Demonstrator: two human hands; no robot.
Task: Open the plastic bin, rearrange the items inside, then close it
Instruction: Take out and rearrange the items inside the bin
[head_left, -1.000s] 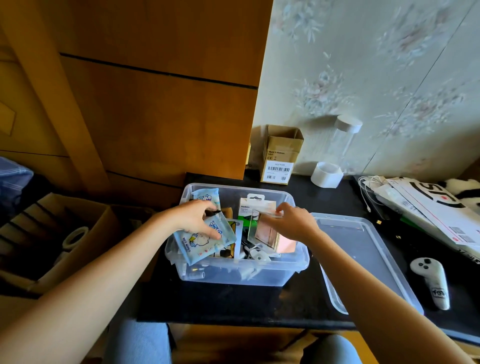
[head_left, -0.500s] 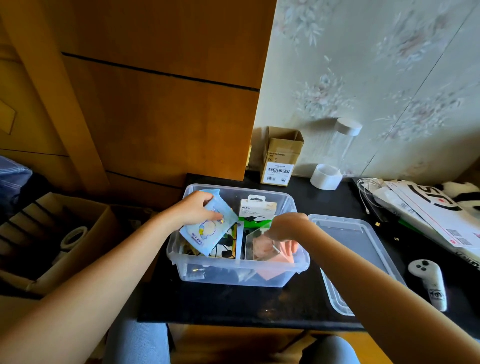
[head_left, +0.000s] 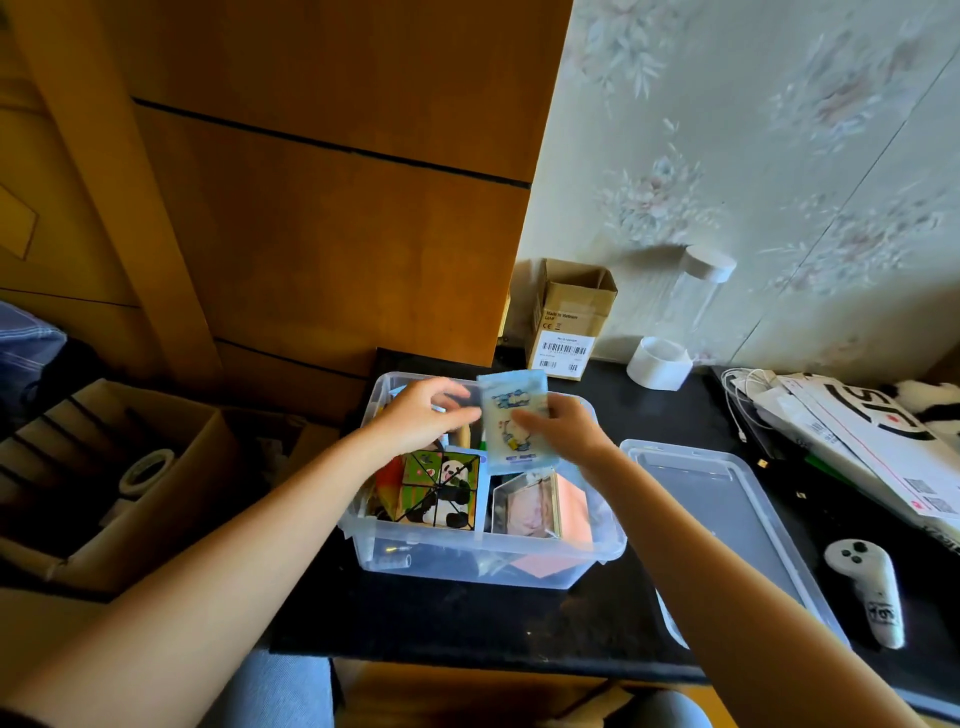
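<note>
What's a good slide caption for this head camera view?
Right hand holds a light-blue packet above the open plastic bin; left hand reaches in, lid set beside it.

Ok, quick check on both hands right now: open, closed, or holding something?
Left hand: open, fingers loosely spread over the bin's back corner, holding nothing clearly.
Right hand: holding the blue cartoon packet upright.
</note>
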